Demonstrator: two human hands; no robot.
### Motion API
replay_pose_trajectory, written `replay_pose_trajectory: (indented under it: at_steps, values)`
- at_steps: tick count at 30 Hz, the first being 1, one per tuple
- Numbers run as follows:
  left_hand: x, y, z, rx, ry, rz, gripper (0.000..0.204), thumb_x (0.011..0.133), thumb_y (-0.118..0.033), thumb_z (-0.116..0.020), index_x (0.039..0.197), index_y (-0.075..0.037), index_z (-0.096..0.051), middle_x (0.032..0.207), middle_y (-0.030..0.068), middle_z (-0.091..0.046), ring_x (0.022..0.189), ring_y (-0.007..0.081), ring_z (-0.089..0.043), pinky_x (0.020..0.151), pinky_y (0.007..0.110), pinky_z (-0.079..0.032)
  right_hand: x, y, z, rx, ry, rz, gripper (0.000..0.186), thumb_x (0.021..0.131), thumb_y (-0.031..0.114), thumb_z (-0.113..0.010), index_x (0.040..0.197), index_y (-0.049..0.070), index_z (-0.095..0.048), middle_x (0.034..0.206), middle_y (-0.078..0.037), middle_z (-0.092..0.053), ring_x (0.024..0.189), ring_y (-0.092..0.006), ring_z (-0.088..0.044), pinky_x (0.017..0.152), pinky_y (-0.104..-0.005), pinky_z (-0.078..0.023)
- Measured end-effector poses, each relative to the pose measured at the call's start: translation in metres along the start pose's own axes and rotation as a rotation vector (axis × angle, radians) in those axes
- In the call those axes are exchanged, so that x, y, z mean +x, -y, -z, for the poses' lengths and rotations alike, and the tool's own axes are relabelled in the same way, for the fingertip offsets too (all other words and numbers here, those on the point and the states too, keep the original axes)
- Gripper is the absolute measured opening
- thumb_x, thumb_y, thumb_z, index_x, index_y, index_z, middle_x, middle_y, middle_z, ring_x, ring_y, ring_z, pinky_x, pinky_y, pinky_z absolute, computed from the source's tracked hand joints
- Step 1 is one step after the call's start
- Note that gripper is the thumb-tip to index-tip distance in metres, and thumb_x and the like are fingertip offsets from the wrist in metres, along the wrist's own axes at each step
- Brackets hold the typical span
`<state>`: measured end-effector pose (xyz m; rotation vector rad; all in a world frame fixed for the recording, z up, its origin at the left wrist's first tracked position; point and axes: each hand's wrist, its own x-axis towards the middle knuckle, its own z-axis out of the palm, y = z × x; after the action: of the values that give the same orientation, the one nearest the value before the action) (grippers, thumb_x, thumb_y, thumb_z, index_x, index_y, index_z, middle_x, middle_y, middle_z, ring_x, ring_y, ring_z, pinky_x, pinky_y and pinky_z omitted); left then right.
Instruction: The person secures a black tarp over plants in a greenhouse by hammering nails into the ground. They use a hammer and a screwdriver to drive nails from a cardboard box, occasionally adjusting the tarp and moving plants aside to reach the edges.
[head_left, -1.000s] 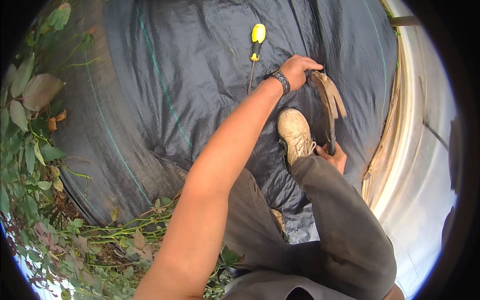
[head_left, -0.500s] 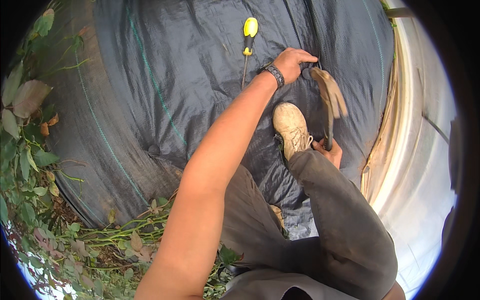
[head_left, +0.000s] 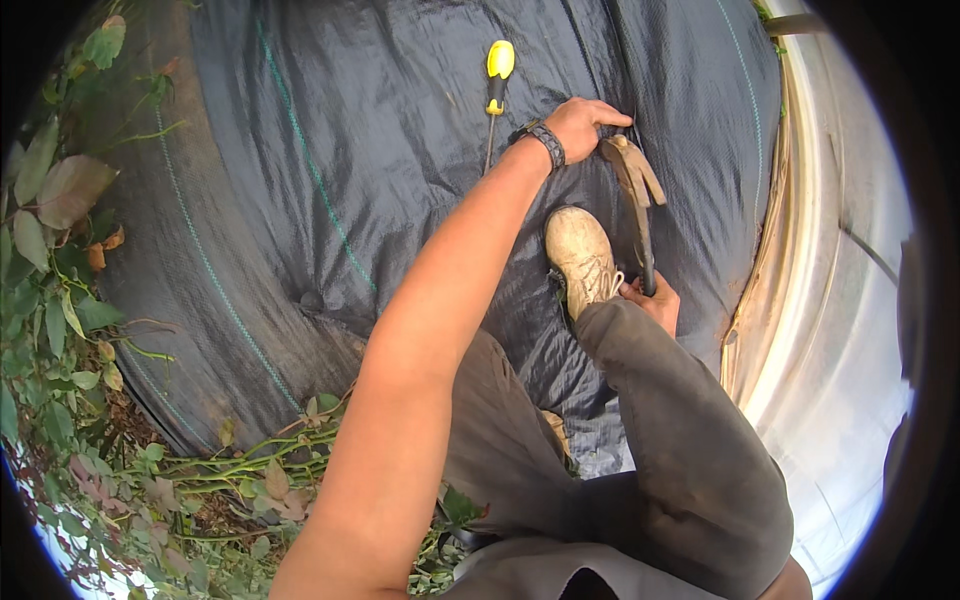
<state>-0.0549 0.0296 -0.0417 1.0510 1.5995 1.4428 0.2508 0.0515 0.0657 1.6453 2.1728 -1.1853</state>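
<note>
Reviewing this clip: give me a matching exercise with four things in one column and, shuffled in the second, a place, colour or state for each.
Things:
1. hammer
2. screwdriver
3. right shoe
4. wristband

Descriptions:
A. beige, with laces
B. around the wrist of the left hand
C. held by the right hand
D. yellow and black handle

Pairs: 1-C, 2-D, 3-A, 4-B

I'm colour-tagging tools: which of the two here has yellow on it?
The screwdriver beyond the left forearm: its handle is yellow and black. The hammer, gripped in the right hand, has a brownish head and dark handle.
</note>
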Motion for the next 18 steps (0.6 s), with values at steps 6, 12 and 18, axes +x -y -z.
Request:
replay_pose_trajectory:
  at_steps: [6,12,18]
  values:
    - [0.01,0.002,0.0,-0.052,0.029,0.028,0.061,0.08,0.017,-0.045,0.12,-0.015,-0.079,0.132,0.0114,-0.071,0.124,0.0297,-0.066,0.11,0.033,-0.049,-0.001,-0.013,0.008,0.13,0.015,-0.055,0.026,0.085,0.015,-0.084,0.084,0.0,-0.063,0.067,-0.005,-0.06,0.066,-0.0112,-0.052,0.062,-0.0331,-0.047]
    - [0.004,0.006,0.005,-0.076,0.046,0.052,0.058,0.083,0.016,-0.047,0.12,-0.014,-0.079,0.132,0.0104,-0.071,0.123,0.0297,-0.066,0.11,0.032,-0.049,-0.001,0.009,0.005,0.118,0.004,0.027,0.023,0.087,0.01,-0.082,0.081,0.002,-0.061,0.067,0.001,-0.055,0.064,-0.0092,-0.048,0.06,-0.0308,-0.042]
    - [0.009,-0.005,0.007,0.063,0.113,0.062,0.046,0.095,0.011,-0.053,0.129,-0.013,-0.074,0.139,0.011,-0.066,0.128,0.0273,-0.063,0.114,0.034,-0.048,0.004,-0.005,0.003,0.013,-0.004,0.019,0.025,0.085,0.012,-0.083,0.082,0.001,-0.061,0.068,-0.002,-0.056,0.066,-0.0117,-0.05,0.062,-0.0334,-0.044]
